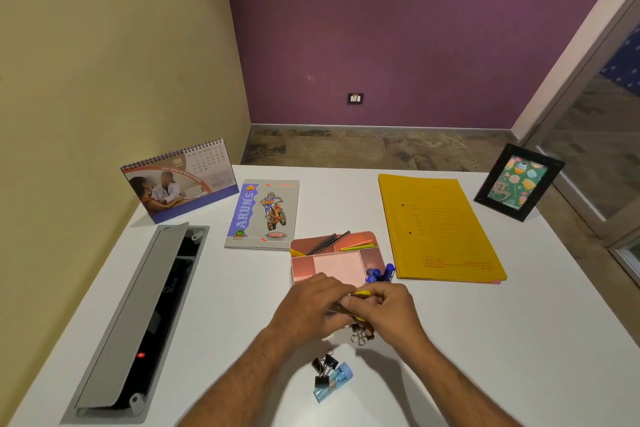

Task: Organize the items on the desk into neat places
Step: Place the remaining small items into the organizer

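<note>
The white desk [519, 340] holds a yellow folder [440, 229] at the right and a notebook [263, 215] left of centre, both lying square. Between them sits the pink organizer tray [375, 255]: dark pens and yellow sticks in its back slots, a pink pad in the middle, blue caps at its right corner. Just in front of it, the left hand [311, 302] and right hand [388, 305] curl together, fingers pinching a small bundle with something yellow in it; which hand bears it I cannot tell. A brown binder clip [362, 334] dangles underneath and, I reckon, could drop. The black clips [323, 369] by the blue stapler [334, 383] lie close to the forearms and might get knocked.
</note>
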